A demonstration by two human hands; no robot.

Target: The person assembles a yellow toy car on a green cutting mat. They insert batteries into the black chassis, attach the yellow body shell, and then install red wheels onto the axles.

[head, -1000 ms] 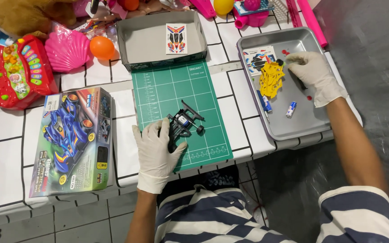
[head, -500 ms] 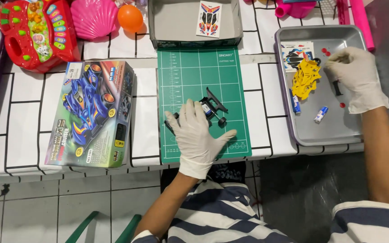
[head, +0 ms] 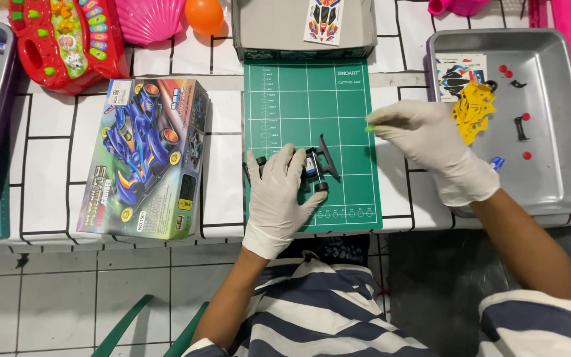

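Centrally, left hand (head: pixel 277 198) presses light, fragile toy car chassis (head: pixel 312 169) on cutting mat (head: pixel 299 99); right hand (head: pixel 427 142) pinches tiny green part (head: pixel 369 129); likely best gripped by its sides.

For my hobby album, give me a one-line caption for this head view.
Gloved left hand steadies a black toy car chassis on a green cutting mat; right hand pinches a tiny green part.

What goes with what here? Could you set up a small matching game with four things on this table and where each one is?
Things:
1. black toy car chassis
2. yellow parts frame
3. sticker sheet
4. small green piece

Places:
A. in the grey box lid above the mat
B. pinched at the right hand's fingertips
C. on the green cutting mat, under the left hand
D. in the metal tray at right

Pairs: 1-C, 2-D, 3-A, 4-B
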